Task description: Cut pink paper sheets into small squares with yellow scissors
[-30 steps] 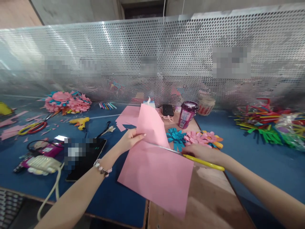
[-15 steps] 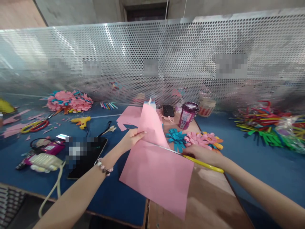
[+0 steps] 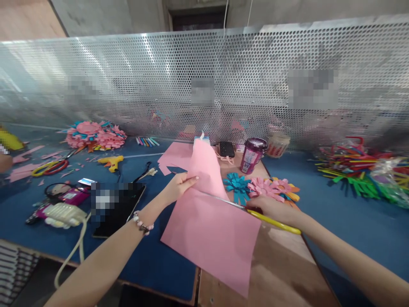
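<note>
My left hand (image 3: 179,186) pinches the left edge of a large pink sheet (image 3: 214,238), whose far part bends upward. My right hand (image 3: 266,208) is wrapped round the handles of yellow-handled scissors (image 3: 277,223). Their blades lie across the sheet, pointing left toward my left fingers. Beyond my right hand are a blue paper flower (image 3: 237,186) and pink paper flowers (image 3: 262,187). More pink paper (image 3: 174,155) lies behind my left hand.
A purple cup (image 3: 253,155) and black phone (image 3: 226,149) stand behind the flowers. To the left are a tablet (image 3: 118,213), yellow glue gun (image 3: 110,163), scissors (image 3: 50,167) and a pink flower pile (image 3: 96,134). Colourful strips (image 3: 358,166) lie right. Another person's hand (image 3: 4,163) shows far left.
The raised part of the pink sheet has bent lower. My hands and the scissors keep nearly the same position on the sheet. More of another person's hand shows at the far left.
</note>
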Motion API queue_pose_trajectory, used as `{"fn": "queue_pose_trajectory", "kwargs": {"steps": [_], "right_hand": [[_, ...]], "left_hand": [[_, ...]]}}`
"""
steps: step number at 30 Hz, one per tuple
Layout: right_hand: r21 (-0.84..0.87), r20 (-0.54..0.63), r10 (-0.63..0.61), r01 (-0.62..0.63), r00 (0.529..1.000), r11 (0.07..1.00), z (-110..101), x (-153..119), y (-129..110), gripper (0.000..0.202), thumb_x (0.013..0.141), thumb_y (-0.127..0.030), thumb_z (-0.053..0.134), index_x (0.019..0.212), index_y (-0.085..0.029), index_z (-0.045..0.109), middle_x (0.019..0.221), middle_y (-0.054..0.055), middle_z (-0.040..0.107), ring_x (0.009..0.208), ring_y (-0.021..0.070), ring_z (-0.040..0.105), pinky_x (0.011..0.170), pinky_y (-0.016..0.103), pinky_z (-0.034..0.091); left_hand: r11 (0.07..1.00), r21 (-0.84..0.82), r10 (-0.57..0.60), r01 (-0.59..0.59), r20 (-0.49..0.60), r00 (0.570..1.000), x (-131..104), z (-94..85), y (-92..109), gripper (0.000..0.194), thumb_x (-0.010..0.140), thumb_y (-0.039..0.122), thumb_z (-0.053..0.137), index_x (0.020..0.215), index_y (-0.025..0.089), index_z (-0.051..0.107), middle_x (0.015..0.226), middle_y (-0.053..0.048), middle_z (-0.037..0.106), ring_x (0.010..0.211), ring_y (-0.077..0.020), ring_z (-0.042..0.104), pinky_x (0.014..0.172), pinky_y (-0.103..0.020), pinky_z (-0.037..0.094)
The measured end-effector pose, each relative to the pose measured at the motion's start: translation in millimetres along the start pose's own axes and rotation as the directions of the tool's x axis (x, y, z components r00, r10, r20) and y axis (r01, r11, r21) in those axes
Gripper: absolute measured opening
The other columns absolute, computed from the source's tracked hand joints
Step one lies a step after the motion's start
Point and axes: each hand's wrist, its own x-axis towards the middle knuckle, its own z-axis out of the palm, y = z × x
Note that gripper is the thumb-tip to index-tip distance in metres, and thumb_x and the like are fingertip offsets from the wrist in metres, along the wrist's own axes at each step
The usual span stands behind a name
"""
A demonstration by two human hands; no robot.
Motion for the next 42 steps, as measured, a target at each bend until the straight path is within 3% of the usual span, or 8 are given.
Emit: {"fn": "queue_pose_trajectory", "kwargs": {"steps": [4, 8, 10, 14, 16, 28, 37, 42], "right_hand": [[-0.002, -0.013, -0.01, 0.01, 1.0, 1.0, -0.8, -0.6, -1.6, 0.026, 0.085, -0.021, 0.043, 0.073, -0.015, 0.065, 0.073, 0.007, 0.067, 0.067, 0.0182, 0.056, 0.057, 0.026, 0.033], [-0.008, -0.02, -0.012, 0.012, 1.0, 1.0, 1.6, 0.3, 1.5, 0.029, 0.086, -0.022, 0.042, 0.077, -0.014, 0.068, 0.075, 0.008, 0.068, 0.067, 0.0188, 0.057, 0.058, 0.027, 0.034], [-0.002, -0.019, -0.02, 0.02, 1.0, 1.0, 2.8, 1.0, 3.2, 0.03, 0.087, -0.023, 0.041, 0.078, -0.015, 0.068, 0.077, 0.008, 0.069, 0.068, 0.0187, 0.058, 0.059, 0.027, 0.036], [0.007, -0.021, -0.027, 0.027, 0.999, 1.0, 4.6, 1.8, 5.7, 0.03, 0.087, -0.024, 0.042, 0.078, -0.015, 0.069, 0.077, 0.008, 0.07, 0.069, 0.0187, 0.059, 0.059, 0.027, 0.037], [0.009, -0.023, -0.029, 0.029, 0.999, 1.0, 5.4, 1.9, 6.6, 0.029, 0.086, -0.024, 0.043, 0.079, -0.015, 0.069, 0.077, 0.008, 0.07, 0.069, 0.0188, 0.059, 0.06, 0.027, 0.037], [0.013, -0.048, -0.055, 0.056, 0.997, 0.998, 9.6, 4.5, 11.0, 0.03, 0.087, -0.025, 0.043, 0.08, -0.015, 0.069, 0.08, 0.009, 0.071, 0.071, 0.0199, 0.061, 0.062, 0.028, 0.039], [0.007, -0.054, -0.054, 0.054, 0.997, 0.999, 11.7, 3.0, 13.1, 0.03, 0.087, -0.026, 0.042, 0.076, -0.016, 0.068, 0.074, 0.007, 0.07, 0.065, 0.0182, 0.059, 0.058, 0.027, 0.036], [0.004, -0.058, -0.063, 0.064, 0.996, 0.998, 12.2, 4.5, 14.2, 0.029, 0.086, -0.024, 0.042, 0.075, -0.016, 0.068, 0.072, 0.007, 0.069, 0.063, 0.0174, 0.058, 0.056, 0.026, 0.035]], "left_hand": [[0.997, -0.069, -0.032, 0.03, -0.036, 0.999, -0.3, 0.5, -5.3, 0.038, 0.081, 0.051, 0.062, 0.07, 0.014, 0.065, 0.06, 0.001, 0.056, 0.062, -0.0151, 0.052, 0.059, -0.027, 0.038], [0.983, -0.174, -0.077, 0.06, -0.094, 0.993, -0.1, 3.4, -13.9, 0.052, 0.084, 0.061, 0.052, 0.085, 0.012, 0.069, 0.079, -0.006, 0.068, 0.08, -0.0221, 0.061, 0.069, -0.031, 0.046], [0.942, -0.322, -0.114, 0.098, -0.031, 0.993, 1.4, 5.8, -15.4, 0.063, 0.085, 0.068, 0.043, 0.095, 0.012, 0.069, 0.09, -0.01, 0.071, 0.091, -0.0263, 0.064, 0.078, -0.035, 0.048], [0.73, -0.646, -0.093, 0.222, 0.228, 0.969, 5.7, 9.6, -12.3, 0.083, 0.078, 0.08, 0.035, 0.102, 0.008, 0.07, 0.096, -0.017, 0.073, 0.101, -0.0329, 0.065, 0.089, -0.042, 0.048], [0.692, -0.69, -0.053, 0.213, 0.245, 0.968, 6.7, 10.5, -9.6, 0.086, 0.076, 0.082, 0.035, 0.101, 0.007, 0.07, 0.097, -0.018, 0.073, 0.104, -0.0345, 0.065, 0.093, -0.043, 0.048], [0.633, -0.752, -0.041, 0.186, 0.207, 0.978, 6.8, 14.5, -10.5, 0.082, 0.078, 0.078, 0.038, 0.104, 0.007, 0.069, 0.105, -0.019, 0.072, 0.114, -0.0357, 0.06, 0.103, -0.046, 0.042], [0.657, -0.723, -0.088, 0.212, 0.205, 0.975, 2.5, 15.6, -5.3, 0.08, 0.079, 0.078, 0.038, 0.108, 0.01, 0.069, 0.102, -0.016, 0.072, 0.11, -0.0348, 0.062, 0.093, -0.044, 0.049], [0.836, -0.537, -0.129, 0.112, 0.006, 0.992, 2.2, 14.5, -10.8, 0.061, 0.08, 0.067, 0.053, 0.099, 0.013, 0.072, 0.099, -0.011, 0.074, 0.098, -0.0291, 0.066, 0.086, -0.038, 0.05]]}}
